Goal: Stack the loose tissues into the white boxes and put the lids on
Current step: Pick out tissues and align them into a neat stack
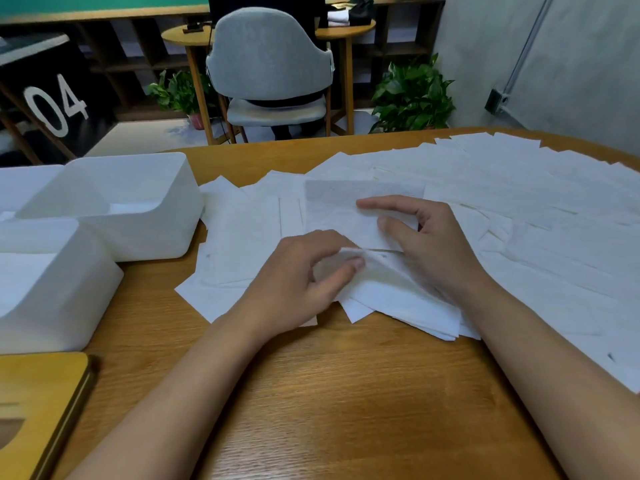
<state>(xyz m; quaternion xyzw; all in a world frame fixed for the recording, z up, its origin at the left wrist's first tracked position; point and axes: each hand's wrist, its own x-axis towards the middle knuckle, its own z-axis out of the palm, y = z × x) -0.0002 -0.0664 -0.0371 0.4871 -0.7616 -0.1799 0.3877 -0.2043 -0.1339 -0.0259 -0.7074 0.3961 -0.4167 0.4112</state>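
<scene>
Gathering step. Left hand (304, 282) grip pinches tissue corner (351, 255); right hand (429, 244) grip spread, pressing loose tissues (519, 209) strewn over tabletop (346, 393). Next, probably: square pile, carry left into open white box (114, 206).

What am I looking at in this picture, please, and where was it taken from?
There is no machine here: a person works with two bare hands. The single picture comes from a wide-angle camera worn on their head, looking forward and down, so the arms reach in from the bottom edge. On the wooden table lie many loose tissues, spread wide. At the left stand a far white box and a near white box, both without lids. What looks like a wooden lid lies at the lower left corner. The left hand pinches the raised edge of a tissue. The right hand rests on a second tissue, fingers mostly straight. Behind the table are a grey chair and potted plants.
</scene>
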